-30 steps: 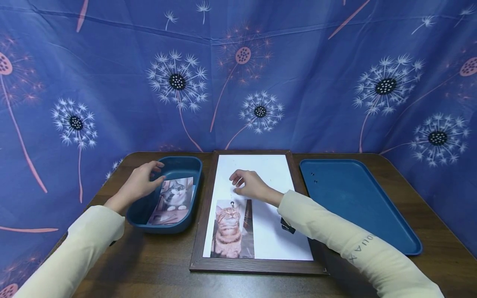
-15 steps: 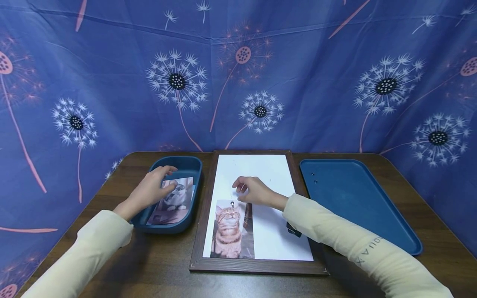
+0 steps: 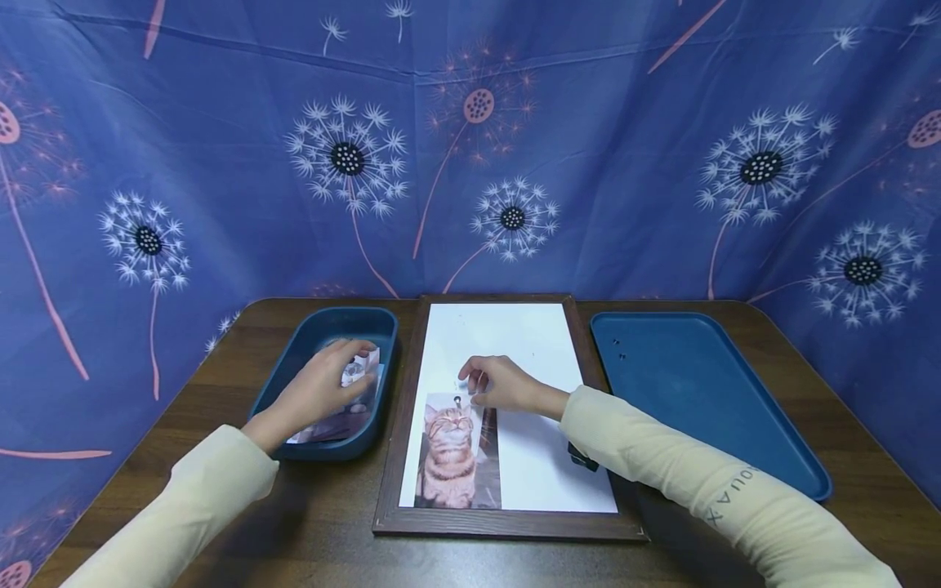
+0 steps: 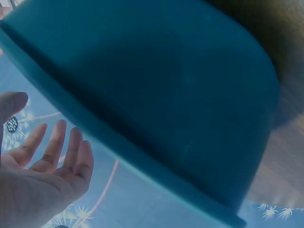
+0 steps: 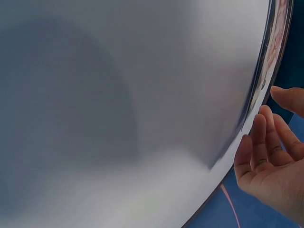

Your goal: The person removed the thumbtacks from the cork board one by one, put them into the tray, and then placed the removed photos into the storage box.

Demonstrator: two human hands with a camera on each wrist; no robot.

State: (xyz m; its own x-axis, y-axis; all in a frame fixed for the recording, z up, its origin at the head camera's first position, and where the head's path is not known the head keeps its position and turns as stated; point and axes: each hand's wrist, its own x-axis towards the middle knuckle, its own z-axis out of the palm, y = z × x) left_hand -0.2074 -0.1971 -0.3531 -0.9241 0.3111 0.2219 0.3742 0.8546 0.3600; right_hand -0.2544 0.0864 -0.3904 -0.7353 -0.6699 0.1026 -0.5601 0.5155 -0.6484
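Observation:
My left hand (image 3: 316,388) hovers over the blue bin (image 3: 323,450) with thumb and fingers apart, above a grey-and-white cat photo (image 3: 360,415) that it partly covers. In the left wrist view the left hand (image 4: 52,171) shows an unfilled palm beside the bin's wall (image 4: 175,95). A framed whiteboard (image 3: 544,482) lies in the middle. An orange cat photo (image 3: 450,465) is on its lower left, with a small pin (image 3: 457,402) at the photo's top. Just above that pin is my right hand (image 3: 507,384), fingers loosely bent, nothing visible in them.
To the right of the whiteboard lies a flat blue tray (image 3: 713,400) with small dark pins (image 3: 619,349) near its left edge. A blue curtain (image 3: 588,163) with dandelion prints hangs behind the wooden table (image 3: 323,539).
My left hand has moved right and toward me, now covering more of the photo in the bin. My right hand has shifted slightly down and right, close to the pin.

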